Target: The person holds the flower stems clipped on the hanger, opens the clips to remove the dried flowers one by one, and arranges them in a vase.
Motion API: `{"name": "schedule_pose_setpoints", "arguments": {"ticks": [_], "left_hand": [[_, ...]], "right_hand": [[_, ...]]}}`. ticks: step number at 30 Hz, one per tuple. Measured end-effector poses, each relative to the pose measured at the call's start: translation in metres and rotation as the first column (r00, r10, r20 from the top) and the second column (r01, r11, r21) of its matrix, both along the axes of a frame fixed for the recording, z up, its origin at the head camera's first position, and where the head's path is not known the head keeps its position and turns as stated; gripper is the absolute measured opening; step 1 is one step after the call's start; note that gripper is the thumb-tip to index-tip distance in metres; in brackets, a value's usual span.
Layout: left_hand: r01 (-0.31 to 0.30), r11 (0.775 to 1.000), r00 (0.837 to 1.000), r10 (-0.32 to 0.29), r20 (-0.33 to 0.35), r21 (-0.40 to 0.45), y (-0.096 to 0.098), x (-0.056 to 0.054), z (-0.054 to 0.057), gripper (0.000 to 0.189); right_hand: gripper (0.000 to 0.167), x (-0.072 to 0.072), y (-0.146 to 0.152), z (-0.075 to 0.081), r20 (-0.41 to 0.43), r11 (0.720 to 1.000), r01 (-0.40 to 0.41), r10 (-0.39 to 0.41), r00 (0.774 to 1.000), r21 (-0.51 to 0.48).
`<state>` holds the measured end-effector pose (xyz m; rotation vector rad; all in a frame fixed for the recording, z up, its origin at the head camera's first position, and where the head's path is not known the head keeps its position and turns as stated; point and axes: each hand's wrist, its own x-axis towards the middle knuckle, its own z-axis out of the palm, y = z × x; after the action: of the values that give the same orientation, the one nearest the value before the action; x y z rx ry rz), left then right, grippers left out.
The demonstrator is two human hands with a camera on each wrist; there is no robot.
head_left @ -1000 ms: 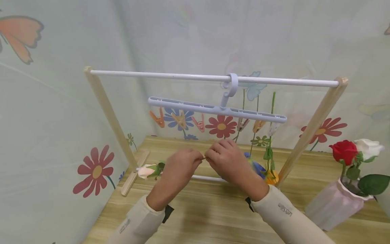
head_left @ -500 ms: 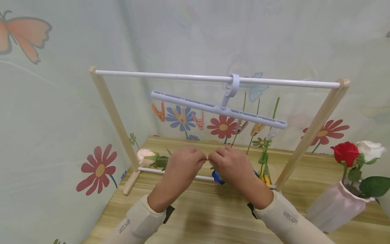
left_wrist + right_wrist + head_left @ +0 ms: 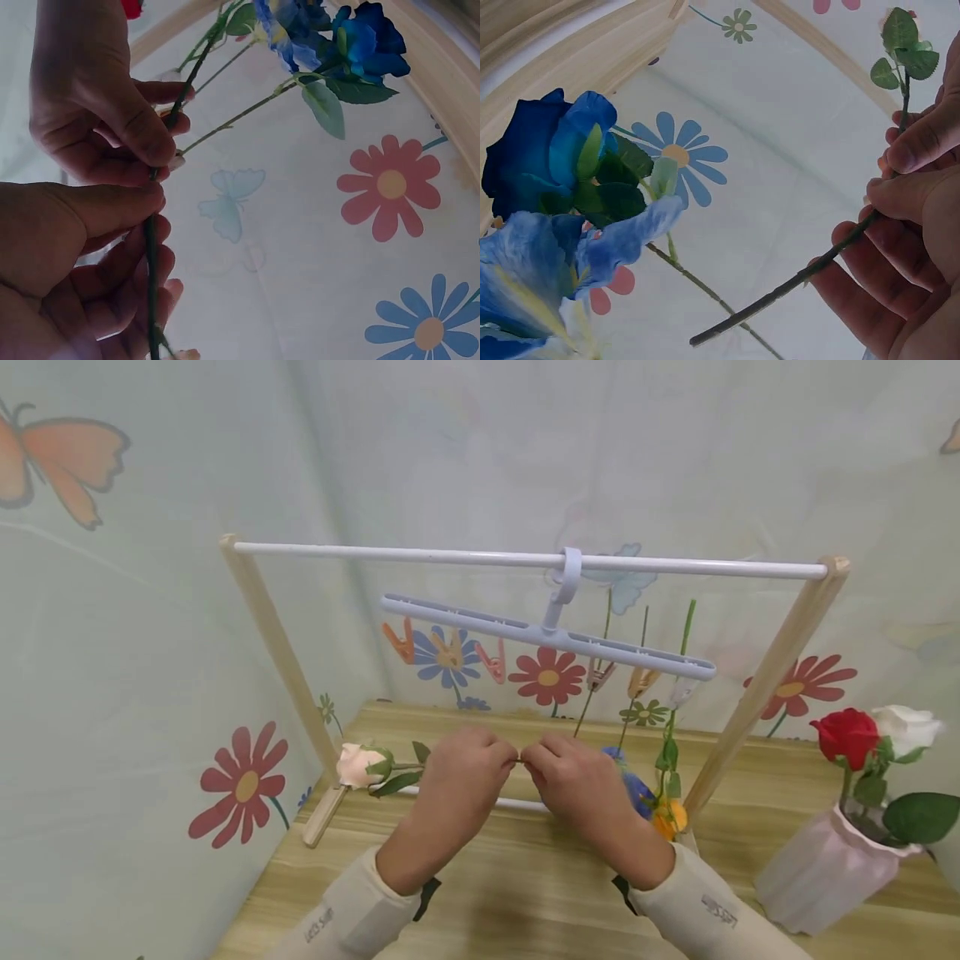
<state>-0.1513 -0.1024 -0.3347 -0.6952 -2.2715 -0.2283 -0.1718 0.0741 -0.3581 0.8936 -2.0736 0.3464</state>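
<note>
A pale pink rose (image 3: pixel 358 766) lies sideways in front of the drying rack, its bloom to the left and its green leaves beside my left hand (image 3: pixel 459 783). That hand pinches the rose's dark stem (image 3: pixel 780 291) between thumb and fingers. Right against it, my right hand (image 3: pixel 583 787) pinches the same stem, thumb tips almost meeting. The cut stem end sticks out past the right palm in the right wrist view. Above the hands hangs a pale lilac clip hanger (image 3: pixel 517 629), tilted down to the right. Its left clips, orange (image 3: pixel 401 643), yellow (image 3: pixel 447 650) and pink (image 3: pixel 492 662), hold nothing.
Clips on the hanger's right half hold upside-down flowers: a blue rose (image 3: pixel 551 154), a blue-white bloom (image 3: pixel 532 281) and an orange flower (image 3: pixel 670 817). A wooden rack post (image 3: pixel 772 681) stands beside them. At right, a pink vase (image 3: pixel 828 868) holds a red rose (image 3: pixel 847 739) and a white rose (image 3: pixel 906 729).
Both hands have shifted slightly right, staying together on the stem. The pink rose has turned, so more of its leaves and stem show. The hanger's right end has dropped and the hanging flowers have swayed.
</note>
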Motion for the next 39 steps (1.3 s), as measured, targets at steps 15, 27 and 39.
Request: {"name": "schedule_pose_setpoints", "arguments": {"ticks": [15, 27, 39], "left_hand": [[0.267, 0.954, 0.962, -0.257, -0.09, 0.134, 0.004, 0.01, 0.01, 0.011], [0.108, 0.916, 0.898, -0.256, 0.357, 0.386, 0.016, -0.021, -0.013, 0.013], [0.028, 0.845, 0.809, -0.333, 0.485, 0.534, 0.036, -0.052, -0.021, 0.022]], "right_hand": [[0.015, 0.001, 0.044, 0.013, 0.133, 0.947, 0.133, -0.098, 0.986, -0.291], [0.012, 0.013, 0.086, 0.016, 0.223, 0.809, 0.226, -0.121, 0.967, -0.543], [0.015, 0.02, 0.114, 0.019, 0.268, 0.697, 0.318, -0.184, 0.946, -0.643]]}}
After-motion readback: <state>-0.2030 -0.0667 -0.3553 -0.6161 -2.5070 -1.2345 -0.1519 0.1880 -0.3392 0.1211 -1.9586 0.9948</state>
